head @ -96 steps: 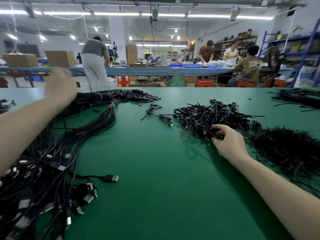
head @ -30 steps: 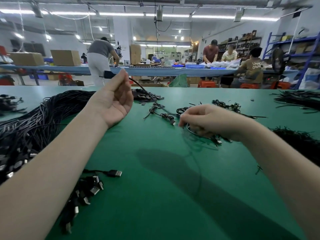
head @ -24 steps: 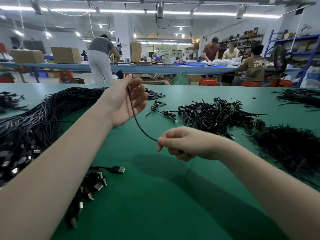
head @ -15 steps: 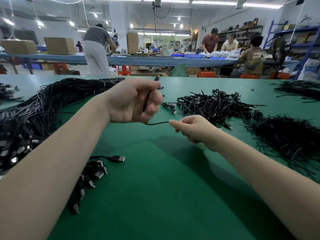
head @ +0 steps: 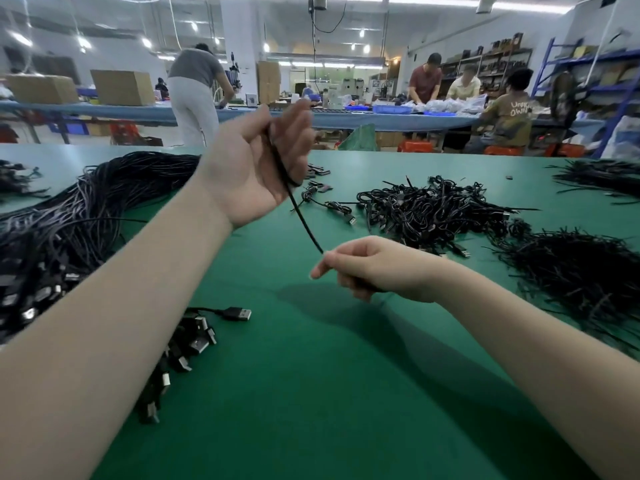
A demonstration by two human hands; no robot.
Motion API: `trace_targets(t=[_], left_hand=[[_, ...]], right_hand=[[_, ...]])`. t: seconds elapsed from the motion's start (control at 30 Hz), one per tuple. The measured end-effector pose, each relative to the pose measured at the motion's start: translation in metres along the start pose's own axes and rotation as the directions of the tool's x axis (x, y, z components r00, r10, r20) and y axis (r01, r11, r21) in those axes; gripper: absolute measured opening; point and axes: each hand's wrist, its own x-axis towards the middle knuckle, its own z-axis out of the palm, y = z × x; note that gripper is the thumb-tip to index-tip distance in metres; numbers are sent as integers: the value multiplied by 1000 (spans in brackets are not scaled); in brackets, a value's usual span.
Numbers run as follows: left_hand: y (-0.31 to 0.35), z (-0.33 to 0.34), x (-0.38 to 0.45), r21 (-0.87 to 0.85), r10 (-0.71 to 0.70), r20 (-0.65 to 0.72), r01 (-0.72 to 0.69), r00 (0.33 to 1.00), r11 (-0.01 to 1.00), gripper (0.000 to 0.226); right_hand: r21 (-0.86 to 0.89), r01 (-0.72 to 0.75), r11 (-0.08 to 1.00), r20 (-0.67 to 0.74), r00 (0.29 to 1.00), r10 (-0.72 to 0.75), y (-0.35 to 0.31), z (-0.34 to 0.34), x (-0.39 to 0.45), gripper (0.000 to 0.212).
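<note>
1. The left hand [head: 252, 174] is raised above the green worktop [head: 311, 393] with its palm turned toward the camera. Its fingers [head: 298, 140] are curled closely round a black cable [head: 306, 223] that runs down across the palm.
2. The black cable leaves the bottom of the left hand and slants down, pulled straight, to the right hand [head: 377, 268]. That stretch hangs in the air over the worktop and touches none of the heaps.
3. The right hand sits lower and nearer the camera. Its thumb and forefinger pinch the cable's lower end, and its other fingers are curled under. A dark piece of cable shows beneath them.
4. A thick bundle of long cables [head: 69, 230] lies on the worktop at the left and passes behind the left forearm. Many metal-tipped plugs are fanned out at its near end.
5. One USB plug [head: 239, 313] lies just beside those ends, pointing right.
6. A heap of small coiled cables [head: 433, 213] lies beyond the right hand, well apart from it.
7. A heap of thin black ties [head: 581, 275] lies to the right of that heap, and more black strands [head: 602, 174] lie farther back.
8. A long blue table [head: 138, 112] at the back carries cardboard boxes [head: 121, 86]. One person [head: 194, 95] stands at it, and three others work near the blue shelving on the right.
</note>
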Motion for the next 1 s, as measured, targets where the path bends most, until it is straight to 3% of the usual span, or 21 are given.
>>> trace_targets(t=[0.03, 0.1, 0.17, 0.23, 0.3, 0.37, 0.43, 0.5, 0.57, 0.63, 0.67, 0.73, 0.8, 0.83, 0.9, 1.0], left_hand=[[6, -1, -4, 55, -24, 52, 21, 998, 998, 43], [11, -4, -8, 347, -131, 86, 94, 988, 933, 42], [0, -4, -6, 689, -323, 5, 231, 946, 687, 43], [-18, -2, -1, 803, -414, -127, 338, 901, 491, 47], [-30, 0, 6, 770, -273, -222, 340, 936, 539, 43], [-29, 1, 11, 658, -72, -283, 248, 957, 711, 38], [-19, 2, 13, 456, 44, -276, 90, 960, 885, 40], [-5, 2, 10, 201, 100, -204, -58, 974, 978, 44], [7, 1, 3, 127, 87, -92, -75, 992, 989, 42], [11, -3, -1, 275, 1, -15, 3, 1000, 961, 44], [9, -5, -1, 415, -72, 1, 65, 997, 907, 46], [-3, -7, 1, 743, -251, -40, 197, 967, 640, 48], [-19, -6, 3, 893, -365, -143, 279, 920, 354, 46], [-25, -5, 4, 901, -359, -181, 300, 916, 312, 44], [-32, -5, 8, 846, -238, -212, 300, 948, 441, 40], [-29, -5, 12, 592, -82, -208, 192, 975, 783, 40]], right_hand=[[-42, -43, 998, -104, 994, 38, 1, -5, -1, 33], [-76, -79, 994, -343, 938, 48, -2, -17, -3, 40], [-76, -27, 997, -519, 855, -16, -12, -28, -5, 42], [-116, 73, 991, -577, 807, -127, -26, -30, -6, 39], [-96, 170, 981, -486, 852, -195, -39, -22, -5, 36], [14, 196, 980, -312, 933, -182, -42, -9, -4, 32], [122, 126, 984, -110, 987, -113, -34, 3, -2, 30], [152, 17, 988, 72, 997, -28, -19, 11, -1, 29], [102, -76, 992, 72, 995, 69, -6, 10, 0, 28], [13, -150, 989, -152, 977, 150, -1, 1, 2, 30], [-45, -172, 984, -289, 945, 152, -2, -6, 2, 31], [-160, -156, 975, -481, 874, 61, -9, -20, -1, 33], [-271, -59, 961, -547, 831, -104, -20, -27, -4, 32], [-283, -7, 959, -559, 814, -159, -27, -26, -5, 31], [-203, 88, 975, -537, 823, -186, -40, -18, -5, 28], [0, 135, 991, -372, 920, -126, -43, 1, 0, 25]])
